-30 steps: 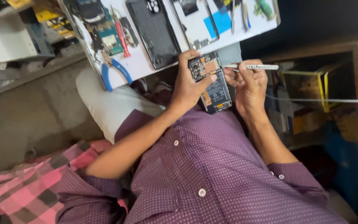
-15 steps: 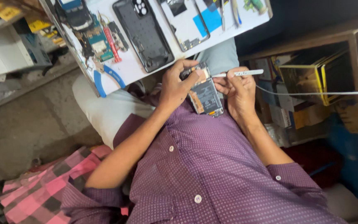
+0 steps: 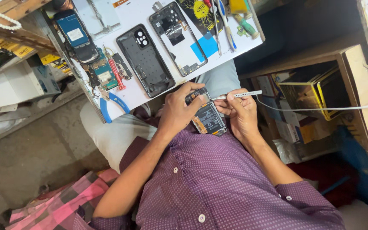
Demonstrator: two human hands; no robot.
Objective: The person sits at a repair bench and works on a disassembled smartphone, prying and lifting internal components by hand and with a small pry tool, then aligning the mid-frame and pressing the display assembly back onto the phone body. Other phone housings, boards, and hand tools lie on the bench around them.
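Note:
My left hand (image 3: pixel 179 111) grips an opened phone (image 3: pixel 208 118) by its upper left side, held over my lap in front of my purple dotted shirt. The phone's back is off, showing a dark battery and boards. My right hand (image 3: pixel 240 114) pinches thin metal tweezers (image 3: pixel 236 95), with the tip touching the phone's top edge near my left thumb. The two hands are close together on either side of the phone.
A white work board (image 3: pixel 128 17) lies on my knees with a black back cover (image 3: pixel 146 60), a phone frame (image 3: pixel 178 38), blue-handled pliers (image 3: pixel 112 104), small boards and screwdrivers (image 3: pixel 223 22). On the right are a wooden shelf (image 3: pixel 354 68) with yellow boxes and a white cable (image 3: pixel 320 108).
The view has tilted, so the board and hands sit lower in the picture. Both hands keep their hold, and the tweezers' tip has come onto the phone's top edge.

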